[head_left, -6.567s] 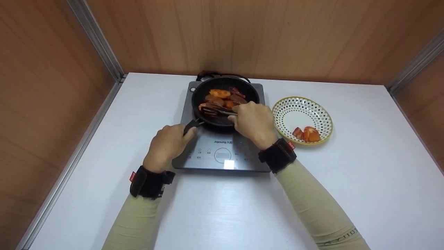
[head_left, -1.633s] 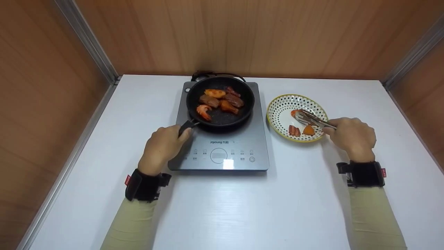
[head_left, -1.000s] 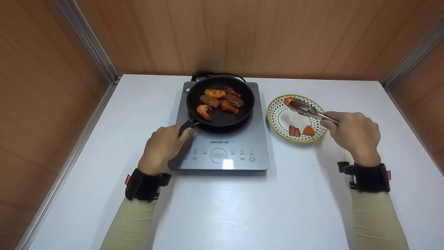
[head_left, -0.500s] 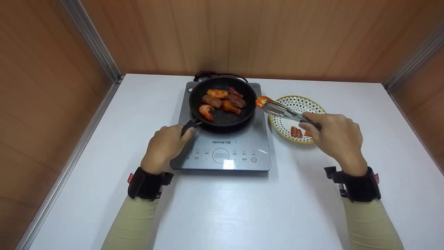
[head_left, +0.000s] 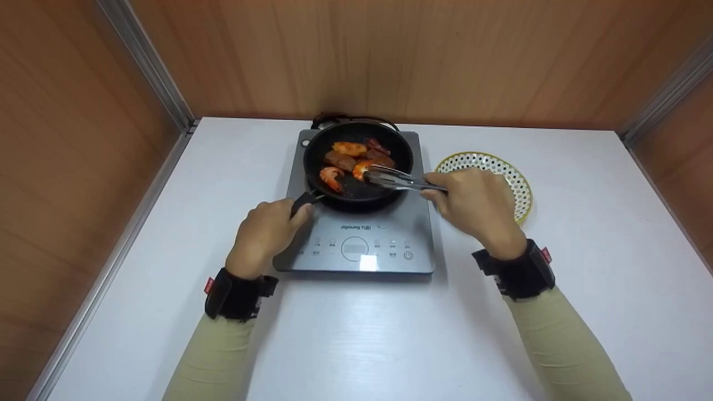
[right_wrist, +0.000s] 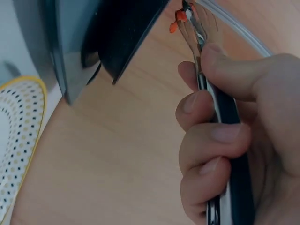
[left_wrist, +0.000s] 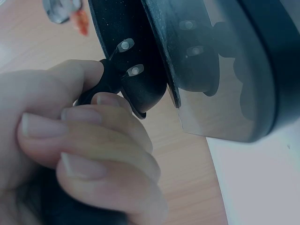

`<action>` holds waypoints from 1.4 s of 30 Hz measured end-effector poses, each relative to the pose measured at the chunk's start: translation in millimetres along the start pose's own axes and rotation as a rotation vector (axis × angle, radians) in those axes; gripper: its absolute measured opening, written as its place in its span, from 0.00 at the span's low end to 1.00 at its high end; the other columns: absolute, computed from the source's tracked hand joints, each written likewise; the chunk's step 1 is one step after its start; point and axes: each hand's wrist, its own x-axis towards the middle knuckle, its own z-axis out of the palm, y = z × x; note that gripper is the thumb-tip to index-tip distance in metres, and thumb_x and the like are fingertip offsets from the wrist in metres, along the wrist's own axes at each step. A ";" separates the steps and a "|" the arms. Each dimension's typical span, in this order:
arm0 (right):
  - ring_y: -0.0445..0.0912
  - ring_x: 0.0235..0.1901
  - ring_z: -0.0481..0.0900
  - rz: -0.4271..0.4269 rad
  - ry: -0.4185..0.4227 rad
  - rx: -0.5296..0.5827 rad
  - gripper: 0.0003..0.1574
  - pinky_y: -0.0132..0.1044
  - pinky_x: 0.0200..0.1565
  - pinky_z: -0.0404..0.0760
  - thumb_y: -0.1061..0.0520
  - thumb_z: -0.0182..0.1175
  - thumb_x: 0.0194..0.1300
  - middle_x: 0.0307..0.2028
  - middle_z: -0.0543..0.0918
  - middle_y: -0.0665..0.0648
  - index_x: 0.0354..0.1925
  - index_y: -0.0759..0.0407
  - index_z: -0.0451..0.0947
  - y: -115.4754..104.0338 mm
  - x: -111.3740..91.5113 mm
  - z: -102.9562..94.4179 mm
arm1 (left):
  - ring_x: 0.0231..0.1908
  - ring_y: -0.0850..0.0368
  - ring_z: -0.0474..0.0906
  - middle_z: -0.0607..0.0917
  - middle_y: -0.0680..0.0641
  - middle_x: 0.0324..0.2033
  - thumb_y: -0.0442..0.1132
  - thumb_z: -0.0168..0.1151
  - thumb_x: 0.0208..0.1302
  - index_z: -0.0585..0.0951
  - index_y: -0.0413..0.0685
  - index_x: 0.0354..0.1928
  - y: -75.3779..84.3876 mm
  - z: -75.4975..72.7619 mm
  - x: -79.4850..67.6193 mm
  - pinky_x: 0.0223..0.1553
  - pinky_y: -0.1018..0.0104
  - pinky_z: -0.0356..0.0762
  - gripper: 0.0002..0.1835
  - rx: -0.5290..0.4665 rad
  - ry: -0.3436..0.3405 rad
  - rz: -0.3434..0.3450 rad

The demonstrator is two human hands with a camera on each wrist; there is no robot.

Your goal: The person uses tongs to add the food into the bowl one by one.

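My left hand [head_left: 264, 236] grips the black handle [head_left: 302, 204] of a frying pan [head_left: 356, 196], fingers curled round it in the left wrist view. My right hand [head_left: 473, 203] squeezes metal tongs [head_left: 398, 179] with dark grips. An orange shrimp-like piece [head_left: 362, 169] is pinched in the tongs' tips, over the pan; in the right wrist view its orange end [right_wrist: 181, 15] shows between the tips. Inside the pan lie a curled shrimp [head_left: 332, 179], a brown meat slice [head_left: 341, 161], a yellow-orange piece [head_left: 350, 148] and a dark red piece [head_left: 377, 146]. The tongs partly cover other food.
The pan sits on a grey induction cooker [head_left: 356, 263], its cable [head_left: 334, 117] behind. Right of it stands a dotted plate [head_left: 521, 192] with a yellow rim, partly hidden by my right hand. Wooden panels [head_left: 445, 61] border the white table [head_left: 356, 334].
The tongs left the pan for the plate, took up an orange piece there, and carried it left over the pan. My left hand has stayed on the handle.
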 end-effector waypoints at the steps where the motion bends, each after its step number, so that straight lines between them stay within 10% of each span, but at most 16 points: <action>1: 0.57 0.25 0.84 -0.005 -0.018 -0.013 0.13 0.57 0.21 0.75 0.41 0.72 0.68 0.26 0.88 0.54 0.47 0.42 0.91 -4.2 4.1 2.0 | 0.31 0.46 0.75 0.78 0.42 0.28 0.55 0.52 0.83 0.75 0.45 0.32 0.2 -0.2 -0.1 0.28 0.58 0.65 0.23 0.001 -0.001 0.000; 25: 0.60 0.27 0.84 0.105 -0.242 -0.114 0.25 0.57 0.28 0.81 0.37 0.71 0.69 0.29 0.87 0.61 0.34 0.58 0.88 -50.4 39.4 21.1 | 0.28 0.47 0.74 0.77 0.44 0.26 0.55 0.53 0.83 0.74 0.45 0.30 1.5 0.3 -0.3 0.27 0.59 0.64 0.24 -0.008 0.007 0.001; 34: 0.57 0.29 0.84 0.104 -0.345 -0.076 0.23 0.55 0.29 0.81 0.34 0.66 0.72 0.30 0.87 0.59 0.40 0.51 0.89 -53.2 42.8 20.6 | 0.31 0.45 0.76 0.80 0.41 0.30 0.56 0.52 0.83 0.75 0.45 0.31 2.0 1.2 0.0 0.29 0.57 0.66 0.24 -0.005 0.010 -0.005; 42: 0.59 0.37 0.87 0.081 -0.274 0.034 0.22 0.58 0.33 0.80 0.36 0.64 0.74 0.39 0.90 0.61 0.55 0.46 0.88 -33.3 24.3 5.7 | 0.30 0.46 0.75 0.77 0.43 0.26 0.54 0.53 0.82 0.74 0.46 0.30 5.5 2.1 0.6 0.28 0.58 0.65 0.24 -0.011 0.009 0.015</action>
